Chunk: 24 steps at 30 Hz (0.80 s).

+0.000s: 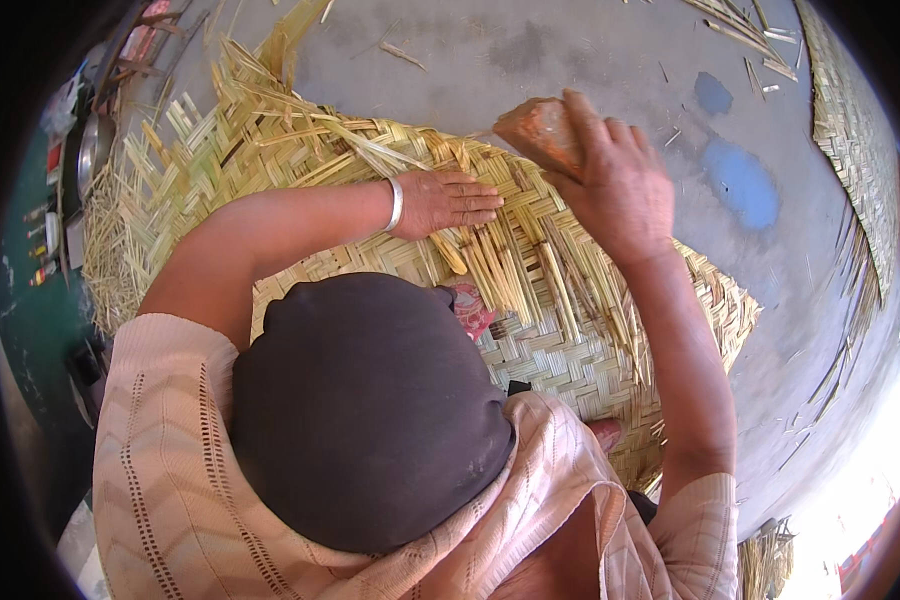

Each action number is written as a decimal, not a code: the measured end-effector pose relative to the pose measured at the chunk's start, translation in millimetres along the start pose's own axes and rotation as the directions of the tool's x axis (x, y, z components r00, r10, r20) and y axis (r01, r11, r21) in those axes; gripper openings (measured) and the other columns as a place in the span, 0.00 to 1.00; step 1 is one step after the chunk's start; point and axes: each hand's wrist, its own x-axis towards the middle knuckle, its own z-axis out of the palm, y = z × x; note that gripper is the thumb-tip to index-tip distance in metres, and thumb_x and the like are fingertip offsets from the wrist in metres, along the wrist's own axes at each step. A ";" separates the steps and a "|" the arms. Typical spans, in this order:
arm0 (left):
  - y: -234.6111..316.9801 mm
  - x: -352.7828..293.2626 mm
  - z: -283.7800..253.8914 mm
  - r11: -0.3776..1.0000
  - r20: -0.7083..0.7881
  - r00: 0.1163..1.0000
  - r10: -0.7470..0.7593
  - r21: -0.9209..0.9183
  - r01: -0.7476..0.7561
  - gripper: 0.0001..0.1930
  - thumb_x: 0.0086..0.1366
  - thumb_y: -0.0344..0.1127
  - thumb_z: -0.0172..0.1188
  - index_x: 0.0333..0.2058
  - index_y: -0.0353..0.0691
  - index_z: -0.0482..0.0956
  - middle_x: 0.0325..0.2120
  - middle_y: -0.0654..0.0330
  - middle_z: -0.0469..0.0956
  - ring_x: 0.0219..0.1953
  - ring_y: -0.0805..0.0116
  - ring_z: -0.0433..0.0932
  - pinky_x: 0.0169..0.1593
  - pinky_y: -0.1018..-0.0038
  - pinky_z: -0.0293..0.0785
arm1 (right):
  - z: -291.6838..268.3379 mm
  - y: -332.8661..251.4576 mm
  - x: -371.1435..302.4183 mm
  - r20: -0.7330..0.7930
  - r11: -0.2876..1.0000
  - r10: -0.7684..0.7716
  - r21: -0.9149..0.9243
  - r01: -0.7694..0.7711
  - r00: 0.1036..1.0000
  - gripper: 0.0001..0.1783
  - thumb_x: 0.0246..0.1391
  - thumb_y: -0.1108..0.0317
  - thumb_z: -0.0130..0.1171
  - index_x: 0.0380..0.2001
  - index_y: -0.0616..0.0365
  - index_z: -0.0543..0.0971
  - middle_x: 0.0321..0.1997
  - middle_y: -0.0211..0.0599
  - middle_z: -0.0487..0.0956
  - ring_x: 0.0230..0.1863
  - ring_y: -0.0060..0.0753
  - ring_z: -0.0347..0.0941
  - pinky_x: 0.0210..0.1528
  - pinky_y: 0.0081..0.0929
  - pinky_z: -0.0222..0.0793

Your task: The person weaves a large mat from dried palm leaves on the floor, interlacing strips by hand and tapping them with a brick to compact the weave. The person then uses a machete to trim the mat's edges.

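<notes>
A woven mat of yellow-green split strips lies on the floor beneath my arms, its far edge folded over toward me with loose strip ends. My left hand rests flat on the folded strips, fingers stretched out together, a pale bangle at the wrist. In my right hand is a piece of reddish-brown brick, gripped from its right side and held just over the mat's far edge. Whether the brick touches the mat I cannot tell. Dark cloth over a rounded shape hides the mat's near part.
Grey floor with a blue patch stretches beyond the mat. Another woven mat stands along the far right. Loose strips are scattered at the top right. Metal vessels and small items sit at the left.
</notes>
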 end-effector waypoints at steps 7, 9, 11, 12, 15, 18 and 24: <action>2.6 0.4 -16.4 0.997 0.055 0.998 -0.021 -0.072 0.025 0.50 0.51 0.27 0.60 0.72 0.45 0.46 0.75 0.58 0.42 0.76 0.61 0.41 0.75 0.61 0.44 | 16.2 39.7 -50.1 0.130 0.951 0.218 -0.252 -0.180 0.967 0.38 0.52 0.53 0.65 0.65 0.38 0.65 0.38 0.33 0.77 0.42 0.39 0.75 0.42 0.39 0.71; 6.9 -1.1 -22.9 0.999 0.052 0.998 -0.033 -0.032 0.035 0.50 0.49 0.26 0.60 0.72 0.44 0.48 0.74 0.58 0.44 0.76 0.60 0.43 0.75 0.61 0.46 | 31.7 46.9 -54.9 0.060 0.967 0.149 -0.219 -0.133 0.987 0.35 0.55 0.54 0.61 0.65 0.40 0.64 0.41 0.35 0.77 0.45 0.40 0.76 0.42 0.39 0.71; 8.0 2.0 -29.2 0.998 0.081 0.996 -0.035 -0.044 0.039 0.49 0.50 0.26 0.60 0.72 0.44 0.49 0.74 0.57 0.45 0.75 0.60 0.44 0.74 0.61 0.48 | 37.2 54.5 -52.8 0.014 0.972 0.117 -0.205 -0.112 0.993 0.33 0.56 0.56 0.61 0.64 0.42 0.64 0.43 0.37 0.78 0.47 0.41 0.76 0.43 0.39 0.72; 7.3 3.3 -32.5 0.999 0.102 0.994 -0.038 -0.010 0.039 0.49 0.50 0.27 0.60 0.72 0.44 0.49 0.74 0.57 0.45 0.75 0.59 0.45 0.74 0.61 0.48 | 38.3 54.1 -53.4 0.015 0.965 0.140 -0.228 -0.133 0.990 0.31 0.56 0.59 0.60 0.62 0.43 0.64 0.46 0.38 0.78 0.48 0.42 0.76 0.44 0.39 0.72; 11.1 4.1 -41.0 0.999 0.121 0.992 -0.030 0.027 0.027 0.48 0.50 0.28 0.60 0.71 0.43 0.50 0.74 0.57 0.46 0.75 0.58 0.46 0.74 0.60 0.49 | 28.6 53.9 -52.2 0.157 0.971 0.202 -0.158 -0.177 0.967 0.41 0.50 0.64 0.64 0.67 0.41 0.59 0.48 0.41 0.76 0.53 0.45 0.74 0.51 0.44 0.72; 13.2 6.1 -56.3 0.997 0.195 0.980 -0.043 0.076 0.029 0.47 0.52 0.29 0.61 0.71 0.44 0.52 0.73 0.57 0.47 0.75 0.59 0.48 0.74 0.59 0.48 | 18.5 53.7 -51.0 0.232 0.979 0.202 -0.091 -0.185 0.952 0.44 0.50 0.62 0.64 0.69 0.41 0.56 0.49 0.44 0.76 0.53 0.48 0.75 0.51 0.46 0.74; 14.7 -0.6 -112.9 0.873 0.186 0.978 -0.096 0.489 -0.007 0.46 0.55 0.39 0.65 0.71 0.47 0.51 0.74 0.58 0.46 0.75 0.64 0.44 0.76 0.57 0.38 | 9.5 75.1 -45.4 0.347 0.995 0.100 -0.016 -0.101 0.933 0.48 0.49 0.58 0.66 0.69 0.47 0.52 0.56 0.52 0.74 0.53 0.55 0.76 0.52 0.44 0.75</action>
